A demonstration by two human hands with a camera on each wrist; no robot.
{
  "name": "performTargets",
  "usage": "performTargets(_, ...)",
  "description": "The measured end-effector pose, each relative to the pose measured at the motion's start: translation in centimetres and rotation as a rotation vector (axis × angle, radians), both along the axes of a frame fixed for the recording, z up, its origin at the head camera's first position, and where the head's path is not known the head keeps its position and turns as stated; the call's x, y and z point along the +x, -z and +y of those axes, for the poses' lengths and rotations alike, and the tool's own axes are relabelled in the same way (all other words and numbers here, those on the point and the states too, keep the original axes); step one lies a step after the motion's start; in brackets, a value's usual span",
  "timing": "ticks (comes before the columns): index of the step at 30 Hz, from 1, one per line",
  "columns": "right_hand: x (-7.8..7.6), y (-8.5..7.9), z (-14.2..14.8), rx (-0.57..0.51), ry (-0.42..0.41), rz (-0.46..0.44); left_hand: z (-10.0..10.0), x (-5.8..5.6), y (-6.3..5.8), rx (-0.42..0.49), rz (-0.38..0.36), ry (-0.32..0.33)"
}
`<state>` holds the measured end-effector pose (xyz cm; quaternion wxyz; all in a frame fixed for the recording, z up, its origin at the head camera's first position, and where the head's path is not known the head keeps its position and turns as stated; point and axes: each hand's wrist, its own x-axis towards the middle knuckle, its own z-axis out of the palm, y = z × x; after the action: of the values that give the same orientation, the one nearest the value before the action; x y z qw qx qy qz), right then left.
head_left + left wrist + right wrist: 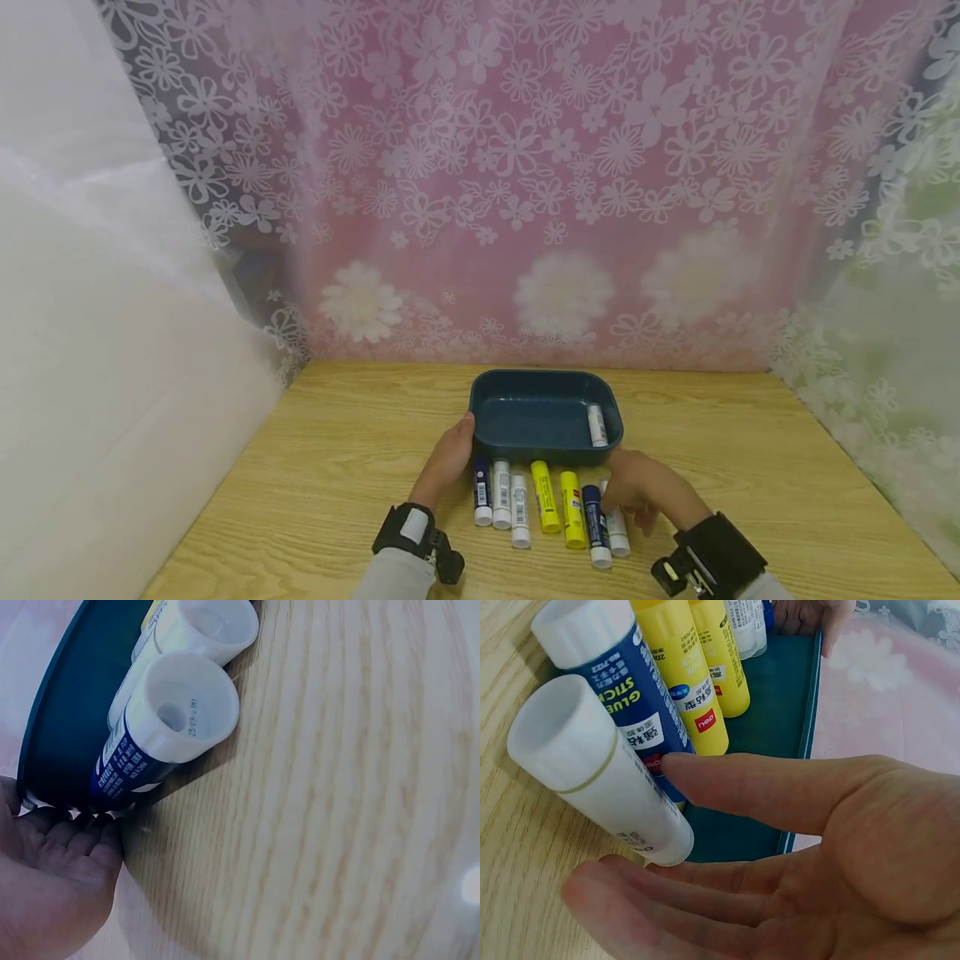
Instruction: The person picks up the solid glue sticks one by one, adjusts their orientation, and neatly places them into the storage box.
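A dark blue rectangular tray [543,457] stands near the back of the table, with one white glue stick [597,425] inside at its right end. My left hand [450,450] grips the tray's left side, thumb at the rim. Along the tray's front lies a row of glue sticks: a dark blue one [482,493] at the left, two white, two yellow, another dark blue one [597,527], and a white one [604,776] at the right end. Around that last stick my right hand [648,483] is spread, thumb and fingers apart on either side of it.
The wood-grain table [337,475] extends to both sides of the tray. Behind it hangs a pink flowered curtain [465,208], close to the table's back edge. A white sheet [112,333] hangs at the left, and a flowered one [892,333] at the right.
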<state>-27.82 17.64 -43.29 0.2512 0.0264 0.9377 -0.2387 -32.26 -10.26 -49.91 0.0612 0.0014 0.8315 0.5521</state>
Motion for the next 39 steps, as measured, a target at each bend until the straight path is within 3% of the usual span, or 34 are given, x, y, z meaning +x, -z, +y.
performTargets(18, 0.1, 0.3, 0.1, 0.019, 0.015, 0.001, 0.0, 0.0, 0.1, 0.008, 0.001, -0.007)
performTargets(39, -0.1, 1.3, 1.0, 0.008, -0.003, 0.173, 0.0, -0.4, 0.3, 0.027, 0.002, -0.003)
